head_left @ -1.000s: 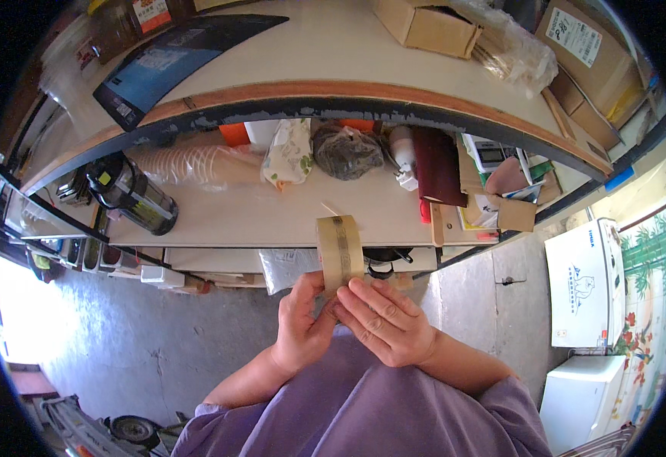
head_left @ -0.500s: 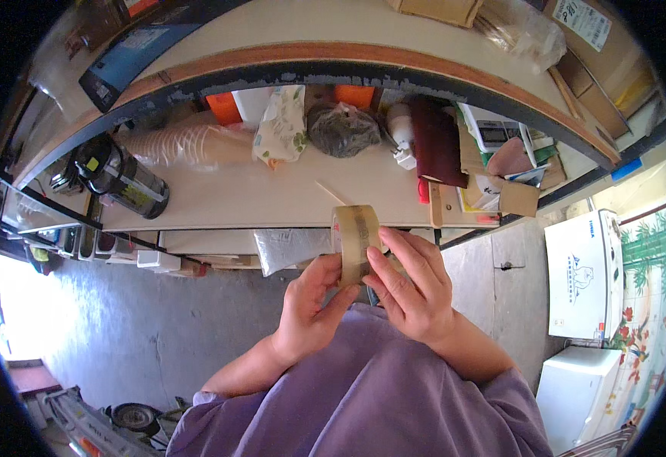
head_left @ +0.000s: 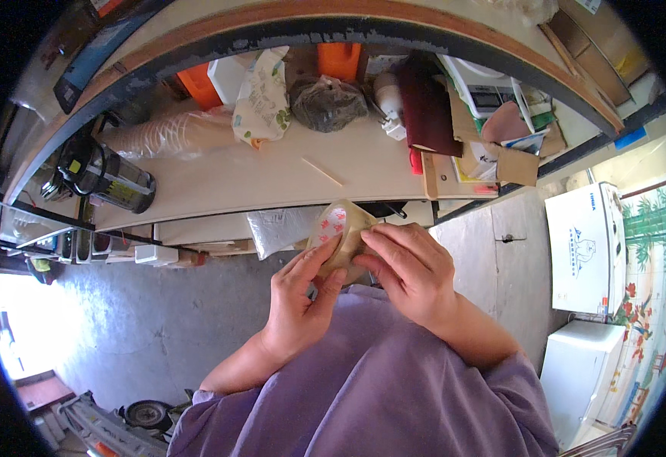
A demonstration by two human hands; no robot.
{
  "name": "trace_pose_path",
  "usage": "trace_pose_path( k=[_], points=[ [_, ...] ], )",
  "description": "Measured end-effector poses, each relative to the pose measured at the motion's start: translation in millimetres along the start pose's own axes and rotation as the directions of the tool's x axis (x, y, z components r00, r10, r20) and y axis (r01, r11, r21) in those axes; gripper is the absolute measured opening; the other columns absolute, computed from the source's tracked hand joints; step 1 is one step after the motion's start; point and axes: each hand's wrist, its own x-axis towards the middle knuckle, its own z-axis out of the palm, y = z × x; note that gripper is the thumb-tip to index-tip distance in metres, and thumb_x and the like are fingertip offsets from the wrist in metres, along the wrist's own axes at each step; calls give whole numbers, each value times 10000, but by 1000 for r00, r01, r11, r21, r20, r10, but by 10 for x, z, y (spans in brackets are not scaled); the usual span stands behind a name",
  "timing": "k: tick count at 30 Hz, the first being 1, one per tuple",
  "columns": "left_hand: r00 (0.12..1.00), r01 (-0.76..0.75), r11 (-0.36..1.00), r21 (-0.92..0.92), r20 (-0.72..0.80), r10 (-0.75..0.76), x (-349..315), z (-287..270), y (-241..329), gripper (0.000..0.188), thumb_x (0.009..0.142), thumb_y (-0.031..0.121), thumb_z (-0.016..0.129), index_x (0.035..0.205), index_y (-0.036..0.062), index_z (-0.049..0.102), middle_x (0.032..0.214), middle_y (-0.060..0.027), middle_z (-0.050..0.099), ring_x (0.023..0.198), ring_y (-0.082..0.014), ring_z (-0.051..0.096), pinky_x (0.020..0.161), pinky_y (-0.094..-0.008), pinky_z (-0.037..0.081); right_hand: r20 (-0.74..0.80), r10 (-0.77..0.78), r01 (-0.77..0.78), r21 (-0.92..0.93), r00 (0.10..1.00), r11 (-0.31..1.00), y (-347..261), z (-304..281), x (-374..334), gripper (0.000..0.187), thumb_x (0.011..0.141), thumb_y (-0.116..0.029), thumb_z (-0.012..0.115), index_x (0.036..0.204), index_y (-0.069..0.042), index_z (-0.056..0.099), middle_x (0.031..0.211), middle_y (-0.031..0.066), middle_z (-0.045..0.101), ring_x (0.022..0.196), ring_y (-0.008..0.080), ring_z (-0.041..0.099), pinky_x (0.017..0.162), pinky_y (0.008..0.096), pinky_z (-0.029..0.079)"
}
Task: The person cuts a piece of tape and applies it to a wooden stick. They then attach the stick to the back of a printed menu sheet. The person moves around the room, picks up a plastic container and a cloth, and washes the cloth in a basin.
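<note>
A roll of clear yellowish packing tape (head_left: 342,216) is held up in front of the shelf's edge, its printed inner ring partly facing the left. My left hand (head_left: 302,286) grips its left side, fingers on the ring and thumb below. My right hand (head_left: 411,266) is closed at the roll's right side, thumb and fingertips pinched together on the tape's outer face. Whether a loose tape end lies between them is too small to tell. Beyond the roll, a thin wooden stick (head_left: 323,171) lies on the shelf board (head_left: 249,183).
A black-lidded jug (head_left: 112,175) stands at the shelf's left, near sleeved paper cups (head_left: 173,135). At the back are a black plastic bag (head_left: 328,103), a dark red book (head_left: 428,103) and a scale (head_left: 485,95). A white chest freezer (head_left: 586,247) stands right.
The roll has tilted, so its printed inner ring shows more. My right fingers have drawn together into a pinch on its face. The view has shifted slightly.
</note>
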Motion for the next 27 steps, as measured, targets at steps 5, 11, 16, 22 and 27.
trace_pose_path(
  k=[5,11,16,22,27],
  points=[
    [1000,12,996,84,6,-12,-21,13,5,351,847,10,671,1193,-29,622,955,-181,681,726,-212,651,595,-287,501,106,66,-67,4,992,998,74,-19,-68,334,702,13,700,1030,7,641,1016,121,616,867,315,621,732,404,503],
    [999,35,991,127,25,-39,-76,19,-4,337,847,30,672,1178,-23,633,970,-171,687,768,-236,663,607,-289,508,154,88,-85,-24,984,996,98,-4,-111,275,736,-4,700,1000,23,627,1000,134,608,857,322,618,742,409,508],
    [997,-70,977,200,-13,74,-55,57,-1,338,820,25,676,1155,-13,644,933,-182,681,724,-300,658,574,-328,515,120,86,-85,-17,989,996,3,-46,-84,277,741,27,732,1008,30,661,984,143,635,819,308,646,678,367,538],
    [999,-21,953,303,-32,32,-123,138,25,338,810,35,669,1145,-1,649,922,-201,679,762,-359,665,625,-372,540,162,45,-35,-63,986,997,33,11,-231,328,721,6,688,1040,40,617,985,143,603,846,314,621,726,396,522],
    [999,-49,911,409,13,48,-154,189,24,341,793,41,663,1134,20,656,918,-195,681,811,-374,665,694,-412,546,199,120,-75,-221,973,972,-29,35,-293,210,745,-65,618,933,21,583,869,131,562,802,300,607,709,411,514]
  ],
)
